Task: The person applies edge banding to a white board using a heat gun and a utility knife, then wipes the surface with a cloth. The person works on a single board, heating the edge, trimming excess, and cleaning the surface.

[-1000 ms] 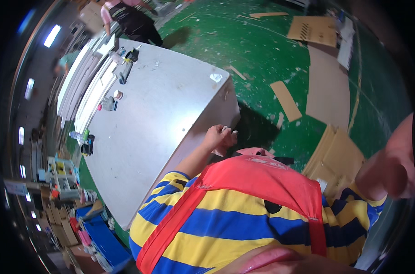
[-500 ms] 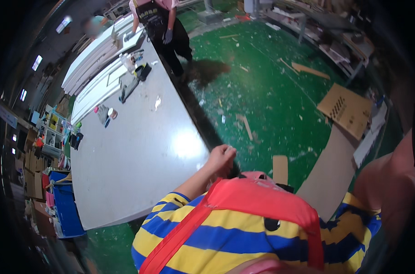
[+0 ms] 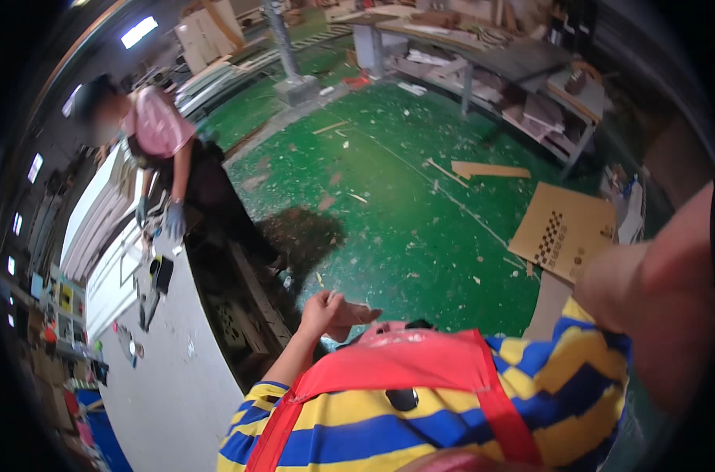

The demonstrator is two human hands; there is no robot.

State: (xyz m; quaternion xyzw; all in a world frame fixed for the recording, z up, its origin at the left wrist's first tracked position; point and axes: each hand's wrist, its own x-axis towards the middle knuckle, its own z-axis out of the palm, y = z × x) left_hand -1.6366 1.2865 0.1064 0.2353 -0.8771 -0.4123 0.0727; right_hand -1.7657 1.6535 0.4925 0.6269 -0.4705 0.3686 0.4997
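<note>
My left hand (image 3: 323, 312) is in front of my chest, just right of the table's edge, with its fingers curled closed. A pinkish-tan shape reaches out beside the fingers; I cannot make out whether it is part of the hand or something held. My right arm (image 3: 648, 307) rises large and blurred at the right edge, bent up close to the camera, and its hand is out of the picture. I wear a red apron (image 3: 397, 366) over a blue and yellow striped shirt.
A white-topped table (image 3: 176, 354) stands at the left with tools (image 3: 147, 303) on it. A co-worker (image 3: 165, 134) in pink, wearing gloves, bends over its far end by stacked white panels (image 3: 98, 204). A cardboard box (image 3: 562, 232) and wood scraps (image 3: 491, 170) lie on the green floor.
My view has swung to the right, so the table now sits farther left. My left hand has moved left and lower in the picture. The co-worker now leans over the table.
</note>
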